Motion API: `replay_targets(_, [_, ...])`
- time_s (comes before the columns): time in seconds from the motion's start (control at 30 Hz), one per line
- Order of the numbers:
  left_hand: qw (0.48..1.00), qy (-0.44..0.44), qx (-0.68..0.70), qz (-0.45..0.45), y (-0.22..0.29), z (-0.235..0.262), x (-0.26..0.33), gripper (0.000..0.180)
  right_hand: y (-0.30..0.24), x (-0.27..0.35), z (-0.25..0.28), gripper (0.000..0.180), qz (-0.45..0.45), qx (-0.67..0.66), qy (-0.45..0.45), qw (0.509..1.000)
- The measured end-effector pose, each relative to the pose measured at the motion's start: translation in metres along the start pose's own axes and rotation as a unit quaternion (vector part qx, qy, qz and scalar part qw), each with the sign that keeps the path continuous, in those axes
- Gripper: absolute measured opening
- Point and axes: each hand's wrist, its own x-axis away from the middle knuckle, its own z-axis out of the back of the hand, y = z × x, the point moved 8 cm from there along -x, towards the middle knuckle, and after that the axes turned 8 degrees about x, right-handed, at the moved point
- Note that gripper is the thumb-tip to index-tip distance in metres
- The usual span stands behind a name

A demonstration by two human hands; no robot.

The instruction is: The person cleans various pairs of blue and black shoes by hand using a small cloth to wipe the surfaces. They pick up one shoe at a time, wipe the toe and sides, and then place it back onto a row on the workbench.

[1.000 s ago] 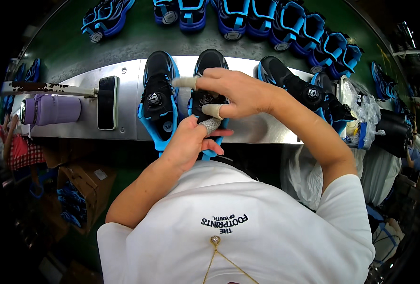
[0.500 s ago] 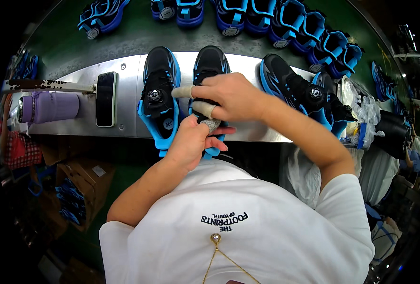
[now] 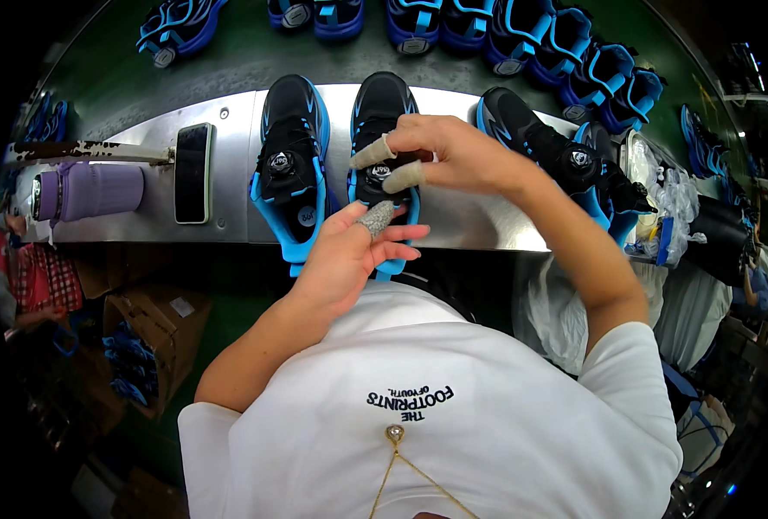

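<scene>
A black and blue sneaker (image 3: 382, 105) lies toe away from me on the metal strip, a round dial (image 3: 379, 173) on its tongue. My right hand (image 3: 453, 157), with beige covers on two fingers, hovers at that dial. Those fingers are apart, one on its upper side and one on its right; whether they touch it I cannot tell. Over the sneaker's heel opening is my left hand (image 3: 353, 248), its fingers stretched out and a grey knitted cover on one. A matching sneaker (image 3: 290, 112) with a dial stands just left.
More sneakers (image 3: 522, 130) lie at the right, beside a tray of clear plastic bags (image 3: 674, 203). Several others (image 3: 565, 52) line the green surface behind. A phone (image 3: 193, 173) and a purple flask (image 3: 98, 192) rest at left. Below stands a cardboard box (image 3: 172, 324) of blue-black pieces.
My right hand has drawn slightly right and up, uncovering the sneaker's dial. My left hand's fingers have spread near the heel, and the two hands have moved apart.
</scene>
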Motion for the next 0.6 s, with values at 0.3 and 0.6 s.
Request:
replay_targets(0.3, [1.0,-0.013,-0.003,0.003,-0.004,0.003,-0.001,0.031,-0.009,0.008,0.006,0.026,0.01,0.049,0.129,0.99])
replay_targets(0.6, [0.999,-0.018,-0.029,-0.018,-0.008,0.001,-0.004,0.029,-0.012,0.029,-0.02,0.027,-0.105,0.042,0.266,0.957])
